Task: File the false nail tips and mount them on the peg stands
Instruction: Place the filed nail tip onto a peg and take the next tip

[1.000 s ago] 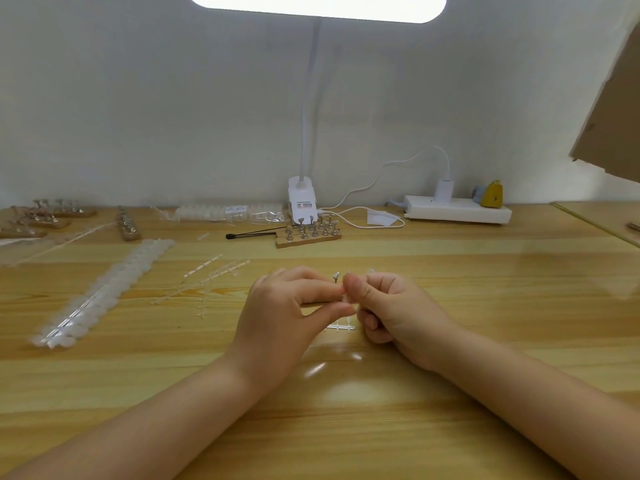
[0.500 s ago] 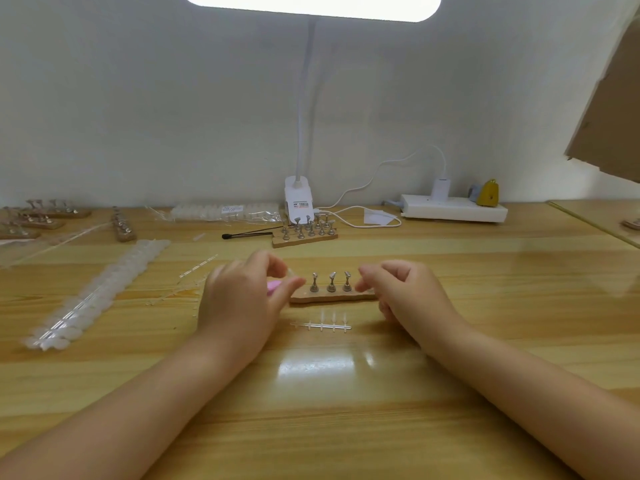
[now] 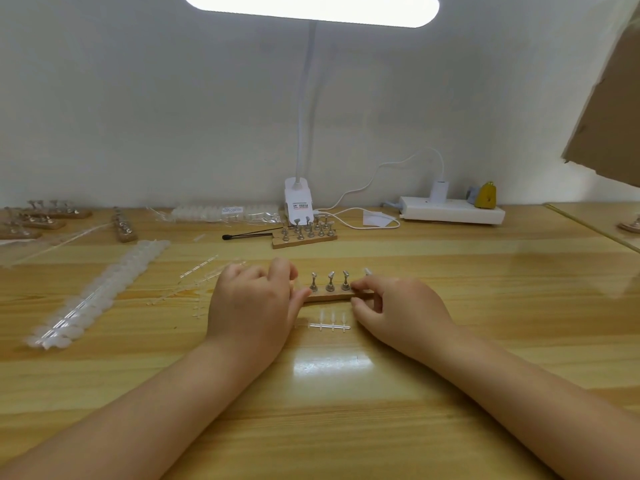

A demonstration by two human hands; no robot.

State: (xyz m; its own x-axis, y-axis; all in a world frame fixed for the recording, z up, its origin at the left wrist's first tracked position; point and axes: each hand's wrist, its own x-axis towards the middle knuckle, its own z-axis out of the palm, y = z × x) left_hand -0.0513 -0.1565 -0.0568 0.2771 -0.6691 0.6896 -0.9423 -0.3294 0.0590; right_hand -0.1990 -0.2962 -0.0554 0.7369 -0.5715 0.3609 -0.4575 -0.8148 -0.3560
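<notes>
1. The wooden peg stand [image 3: 337, 296] lies on the table [image 3: 450, 271] between the 2 hands, with 3 metal pegs [image 3: 330, 282] standing bare in its middle; a 4th peg top with what may be a clear tip [image 3: 367, 271] shows just behind the right hand.
2. The left hand [image 3: 252, 306] has its fingers curled, thumb and forefinger closed at the stand's left end; whether they pinch the wood or something small I cannot tell.
3. The right hand [image 3: 394, 306] curls over the right end, thumb at the front edge and fingertips on top, gripping the stand.
4. Just in front lies a clear sprue [image 3: 329, 325] with about 3 nail tips attached.
5. To the left lie loose clear sprues [image 3: 199, 266] and a long strip of frosted nail tips [image 3: 100, 289]; near the lamp base [image 3: 298, 202] is another peg stand [image 3: 304, 233], and more stands [image 3: 41, 216] sit at the far left.
6. Judging by the bare pegs and full strips, most filing and mounting remains.
</notes>
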